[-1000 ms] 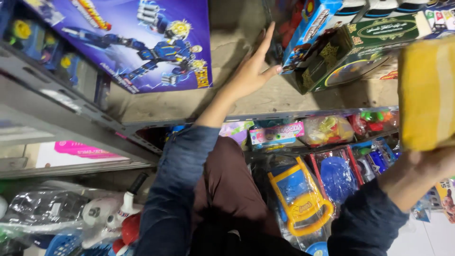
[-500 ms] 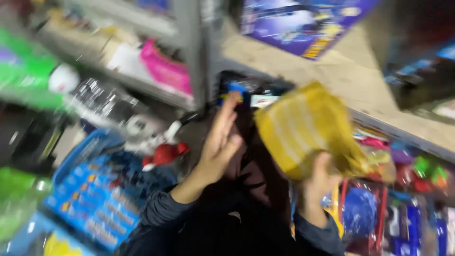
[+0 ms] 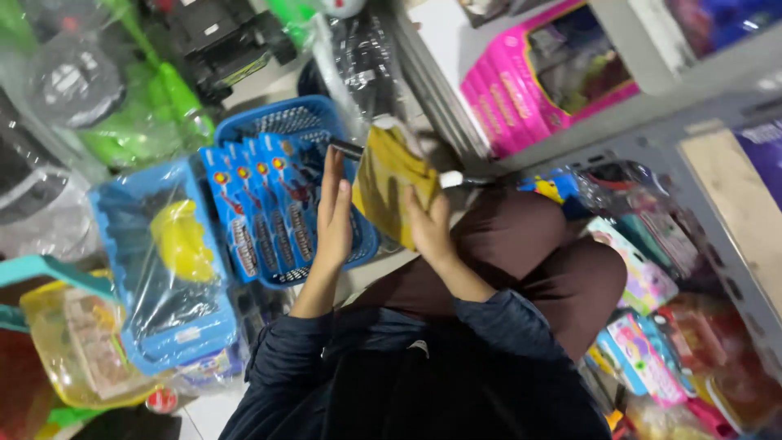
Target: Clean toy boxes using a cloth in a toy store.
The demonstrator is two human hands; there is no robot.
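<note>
My right hand is shut on a yellow, cloth-like packet held upright in front of me. My left hand is open and flat, fingers straight, right beside the packet's left side; whether it touches is unclear. Both hands hover over a blue mesh basket that holds several flat blue toy packs. My brown-trousered knees are bent under my right hand.
A plastic-wrapped blue toy with a yellow part lies left of the basket. Green and black wrapped toys crowd the upper left. A pink box sits on a grey metal shelf; colourful packs fill the right.
My view swung from the upper shelf down to the floor. My left hand left the shelf and came down beside the yellow packet, which my right hand brought in front of me.
</note>
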